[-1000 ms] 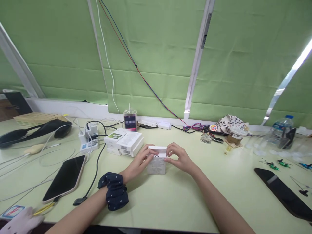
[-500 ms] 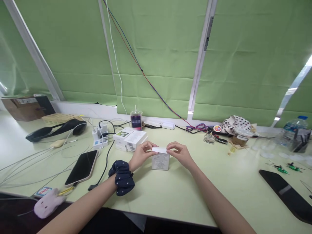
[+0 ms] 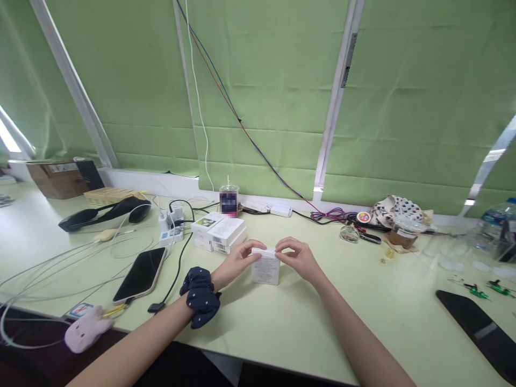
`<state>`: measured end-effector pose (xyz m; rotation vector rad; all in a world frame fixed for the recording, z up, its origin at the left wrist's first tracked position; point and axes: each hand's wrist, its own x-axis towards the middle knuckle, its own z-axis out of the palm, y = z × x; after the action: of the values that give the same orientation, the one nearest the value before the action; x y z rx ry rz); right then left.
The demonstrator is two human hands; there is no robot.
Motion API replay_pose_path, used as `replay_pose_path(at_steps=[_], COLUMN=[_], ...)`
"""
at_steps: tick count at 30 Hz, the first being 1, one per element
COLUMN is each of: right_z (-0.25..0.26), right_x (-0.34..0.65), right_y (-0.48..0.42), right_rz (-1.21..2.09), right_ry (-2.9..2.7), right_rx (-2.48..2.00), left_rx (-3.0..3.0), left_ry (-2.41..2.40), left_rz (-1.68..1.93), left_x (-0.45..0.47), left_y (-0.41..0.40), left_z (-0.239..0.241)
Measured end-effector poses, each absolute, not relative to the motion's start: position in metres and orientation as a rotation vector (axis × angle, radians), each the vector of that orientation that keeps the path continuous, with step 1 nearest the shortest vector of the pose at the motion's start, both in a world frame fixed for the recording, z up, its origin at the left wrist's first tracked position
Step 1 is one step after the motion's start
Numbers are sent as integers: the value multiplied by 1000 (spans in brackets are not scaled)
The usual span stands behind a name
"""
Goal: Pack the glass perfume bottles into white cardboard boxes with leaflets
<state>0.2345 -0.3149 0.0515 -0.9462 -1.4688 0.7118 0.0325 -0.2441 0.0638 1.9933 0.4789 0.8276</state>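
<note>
A small white cardboard box (image 3: 266, 270) stands upright on the pale green table, its printed side facing me. My left hand (image 3: 241, 259) grips its top left corner between thumb and fingers. At the top right corner, my right hand (image 3: 297, 258) holds it with thumb and fingertips. The top flap (image 3: 264, 251) lies between the two hands, folded down level with the box's upper edge. Just behind my left hand sits a stack of similar white boxes (image 3: 220, 231). A dark dotted scrunchie (image 3: 200, 296) is around my left wrist.
Left of my hands lie a phone (image 3: 140, 273), cables and a power strip (image 3: 171, 234). A drink cup (image 3: 229, 200) stands behind the stack. To the right are a lidded plastic cup (image 3: 403, 232), green-handled small items (image 3: 478, 291) and a black flat object (image 3: 478, 330).
The box's top flap, raised half a second ago, is now pressed down. Both hands stay at the top corners. The view has shifted slightly left.
</note>
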Motion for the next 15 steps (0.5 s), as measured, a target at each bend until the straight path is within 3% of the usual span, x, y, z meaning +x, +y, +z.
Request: replay_pose_path(at_steps=[15], right_z=[51], right_x=[242], right_y=[-315], right_rz=[774], right_ry=[-1651], right_rx=[-1005], left_rx=[3017], left_ry=[358], left_rz=[1230], left_x=[21], left_y=[-240], left_z=[32])
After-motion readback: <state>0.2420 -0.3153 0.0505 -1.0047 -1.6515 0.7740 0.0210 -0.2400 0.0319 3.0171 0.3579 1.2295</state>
